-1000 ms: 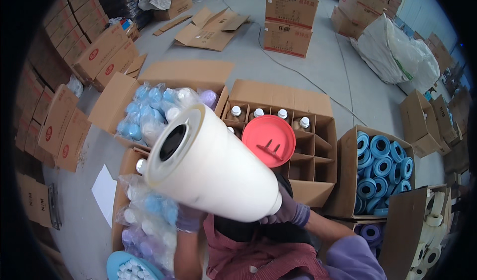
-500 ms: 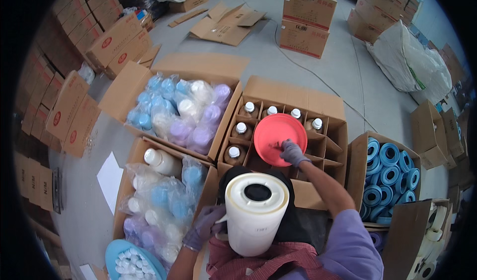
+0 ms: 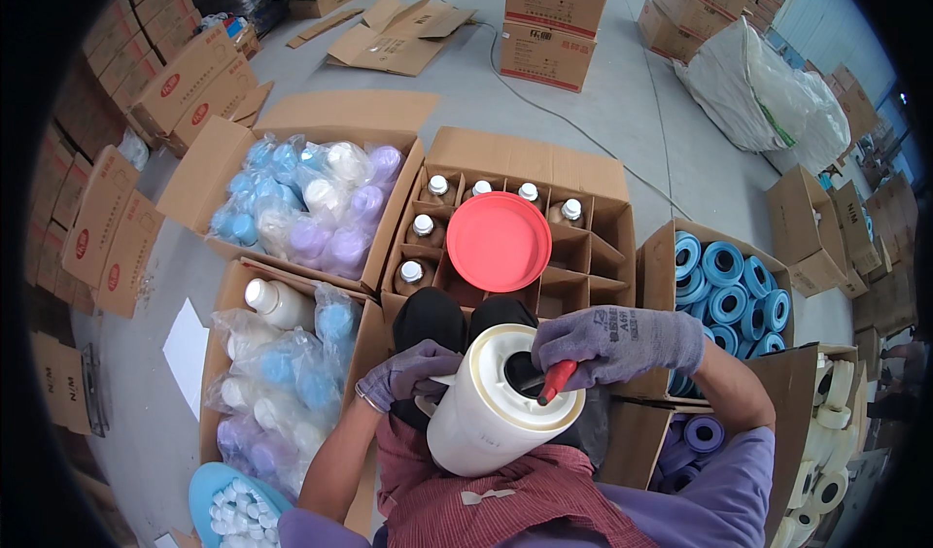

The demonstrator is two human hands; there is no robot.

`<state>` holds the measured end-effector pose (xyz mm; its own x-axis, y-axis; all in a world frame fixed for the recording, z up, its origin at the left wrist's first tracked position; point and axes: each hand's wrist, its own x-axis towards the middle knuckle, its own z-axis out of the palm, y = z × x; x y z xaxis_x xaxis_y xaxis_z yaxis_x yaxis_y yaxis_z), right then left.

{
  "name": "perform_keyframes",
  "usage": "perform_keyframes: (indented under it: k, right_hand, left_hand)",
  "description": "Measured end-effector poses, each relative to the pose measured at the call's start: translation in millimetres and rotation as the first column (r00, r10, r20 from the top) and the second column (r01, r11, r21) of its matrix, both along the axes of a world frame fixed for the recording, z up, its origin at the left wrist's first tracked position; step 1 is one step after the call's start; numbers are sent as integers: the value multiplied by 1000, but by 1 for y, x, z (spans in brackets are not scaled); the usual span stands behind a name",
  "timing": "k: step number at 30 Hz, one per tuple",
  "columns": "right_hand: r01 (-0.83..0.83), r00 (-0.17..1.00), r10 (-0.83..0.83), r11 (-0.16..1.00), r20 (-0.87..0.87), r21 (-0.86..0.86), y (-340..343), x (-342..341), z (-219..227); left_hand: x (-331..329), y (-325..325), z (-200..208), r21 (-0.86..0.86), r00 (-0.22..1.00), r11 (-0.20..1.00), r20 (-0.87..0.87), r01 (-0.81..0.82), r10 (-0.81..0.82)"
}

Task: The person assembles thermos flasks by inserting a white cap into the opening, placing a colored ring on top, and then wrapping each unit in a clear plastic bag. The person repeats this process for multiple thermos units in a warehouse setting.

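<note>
At lower centre, a white, tapered container [image 3: 476,436] with a dark round opening [image 3: 518,369] is tilted. A red tool [image 3: 556,381] is pinched over it by the gloved right hand [image 3: 617,344]'s fingers; beside its handle [image 3: 426,407], the left hand [image 3: 412,373]'s are curled.

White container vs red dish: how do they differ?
The white container is tall; the red dish is shallow. The left hand holds the container; the dish lies on the divided carton. The container has a dark opening; the dish shows plain red. Both have round rims.
</note>
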<state>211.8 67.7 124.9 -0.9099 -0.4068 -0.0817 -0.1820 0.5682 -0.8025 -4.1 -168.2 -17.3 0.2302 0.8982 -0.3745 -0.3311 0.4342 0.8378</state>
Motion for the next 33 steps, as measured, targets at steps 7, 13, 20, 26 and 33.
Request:
perform_keyframes:
  k: [7,13,20,26,33]
  right_hand:
    - [616,768,-635,768,84,176,-24,3,-55]
    - [882,412,-667,463,621,-88,5,-30,-70]
    - [915,397,-804,307,443,-264,67,-75,-174]
    - [868,494,-851,471,-180,154,100,-83,-291]
    - [893,438,-898,439,39,101,73,45,-218]
  left_hand:
    - [77,-58,33,-256,914,878,-113,-405,389]
    - [104,-30,96,-221,876,905,-413,-363,250]
    - [21,-13,148,236,60,739,-965,632,257]
    - [28,-24,74,68,15,501,-994,863,109]
    - [-33,-55,80,538,473,747,-579,-390,664]
